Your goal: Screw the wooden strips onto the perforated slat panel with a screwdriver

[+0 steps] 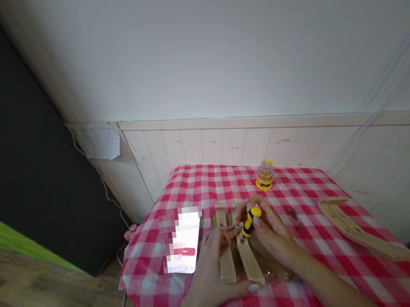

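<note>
My right hand (272, 236) is wrapped round a stubby yellow-and-black screwdriver (248, 223). The screwdriver is tilted, its tip down at a hole in an angled wooden piece (251, 263). My left hand (217, 269) grips that piece, with the thumb by its near end and the fingertips close to the screwdriver tip. Beside it, partly behind my left fingers, lies a second pale wooden piece (227, 266). Both rest on a brown wooden board (271, 261), which my hands partly cover. Whether a screw sits under the tip is too small to tell.
A lit phone (187, 245) lies left of my hands. Several small metal screws or bits (293, 213) lie to the right, before a curved wooden piece (360, 235). A clear-topped bit case (265, 175) stands near the wall on the red checked tablecloth (215, 179).
</note>
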The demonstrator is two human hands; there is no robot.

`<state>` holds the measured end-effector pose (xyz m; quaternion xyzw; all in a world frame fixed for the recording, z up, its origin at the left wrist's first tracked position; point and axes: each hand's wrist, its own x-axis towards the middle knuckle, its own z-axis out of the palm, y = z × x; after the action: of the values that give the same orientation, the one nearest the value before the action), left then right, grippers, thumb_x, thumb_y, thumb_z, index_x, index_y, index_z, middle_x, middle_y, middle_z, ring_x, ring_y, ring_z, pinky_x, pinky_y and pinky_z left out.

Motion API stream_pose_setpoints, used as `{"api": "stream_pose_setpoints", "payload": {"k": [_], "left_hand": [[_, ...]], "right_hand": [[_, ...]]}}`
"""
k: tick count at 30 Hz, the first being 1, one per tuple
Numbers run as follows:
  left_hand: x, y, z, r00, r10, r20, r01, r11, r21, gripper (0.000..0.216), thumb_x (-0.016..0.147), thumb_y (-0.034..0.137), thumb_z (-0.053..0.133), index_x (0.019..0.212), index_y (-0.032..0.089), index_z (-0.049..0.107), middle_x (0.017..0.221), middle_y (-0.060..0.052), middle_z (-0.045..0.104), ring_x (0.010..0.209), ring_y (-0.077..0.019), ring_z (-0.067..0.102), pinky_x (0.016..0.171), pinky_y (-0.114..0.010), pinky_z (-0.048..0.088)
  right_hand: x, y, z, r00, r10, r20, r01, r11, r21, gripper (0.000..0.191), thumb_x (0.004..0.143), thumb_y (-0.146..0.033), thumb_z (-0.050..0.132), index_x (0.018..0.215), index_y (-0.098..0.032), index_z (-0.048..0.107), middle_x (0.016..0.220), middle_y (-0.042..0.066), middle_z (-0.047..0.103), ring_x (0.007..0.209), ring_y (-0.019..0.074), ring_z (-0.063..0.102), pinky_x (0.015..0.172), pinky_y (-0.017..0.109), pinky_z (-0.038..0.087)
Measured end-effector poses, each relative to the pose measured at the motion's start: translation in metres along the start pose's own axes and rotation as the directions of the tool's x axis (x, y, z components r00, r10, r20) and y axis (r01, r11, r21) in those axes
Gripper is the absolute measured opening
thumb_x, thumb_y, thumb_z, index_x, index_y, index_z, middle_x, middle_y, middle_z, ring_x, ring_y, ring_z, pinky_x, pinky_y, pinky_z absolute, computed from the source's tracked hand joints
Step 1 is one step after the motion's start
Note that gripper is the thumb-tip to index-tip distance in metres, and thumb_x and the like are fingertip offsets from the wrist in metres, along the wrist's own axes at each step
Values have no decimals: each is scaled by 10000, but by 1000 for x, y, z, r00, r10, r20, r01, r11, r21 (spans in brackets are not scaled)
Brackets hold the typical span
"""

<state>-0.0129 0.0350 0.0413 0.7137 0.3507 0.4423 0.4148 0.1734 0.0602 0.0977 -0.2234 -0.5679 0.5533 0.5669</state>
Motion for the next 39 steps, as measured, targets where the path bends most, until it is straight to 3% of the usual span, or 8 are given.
{"api": "stream_pose_setpoints", "payload": {"k": [5,11,18,27,34,39], "left_hand": [[0,1,0,1000,-29,-10,29,1000,-4,920,636,804,872,1327,239,647,1299,-134,653,1224,-413,624,1073,-591,495],[-2,-1,0,1000,-18,8,18,1000,-9,898,680,743,886,1386,260,613,1366,-122,640,1280,-399,611,1114,-572,481],[-1,0,0,1000,-24,12,24,1000,19,928,680,744,885,1424,263,608,1385,-132,636,1301,-414,607,1128,-601,474],[-2,-4,0,1000,-6,0,6,999,32,958,675,766,875,1435,253,603,1396,-139,635,1305,-413,605,1130,-596,477],[-3,-2,1,999,-31,-23,32,999,19,885,649,741,908,1332,248,637,1311,-121,659,1216,-396,623,1069,-569,505],[-3,-2,2,999,-41,-23,41,999,-12,897,659,706,912,1355,238,594,1338,-135,644,1250,-403,613,1084,-575,492]], "right_hand": [[0,0,3,999,50,0,-50,997,56,317,952,-555,760,1031,-308,579,750,-50,576,683,170,545,723,328,496],[2,0,8,995,89,-39,-83,987,135,420,958,-690,653,976,-271,654,717,-27,535,646,174,453,651,315,477],[3,-6,9,988,154,8,-154,980,123,426,958,-687,636,961,-263,665,752,10,576,760,230,582,724,373,540],[-1,0,1,997,52,-55,-55,997,-56,355,970,-633,681,997,-283,623,993,43,676,958,247,653,873,410,543],[0,1,0,999,51,18,-52,998,46,311,973,-555,725,1035,-314,539,890,-19,646,725,188,609,759,376,527],[2,-3,7,997,66,-45,-66,998,-2,355,956,-617,715,1003,-297,567,726,-44,528,643,179,459,664,336,461]]}}
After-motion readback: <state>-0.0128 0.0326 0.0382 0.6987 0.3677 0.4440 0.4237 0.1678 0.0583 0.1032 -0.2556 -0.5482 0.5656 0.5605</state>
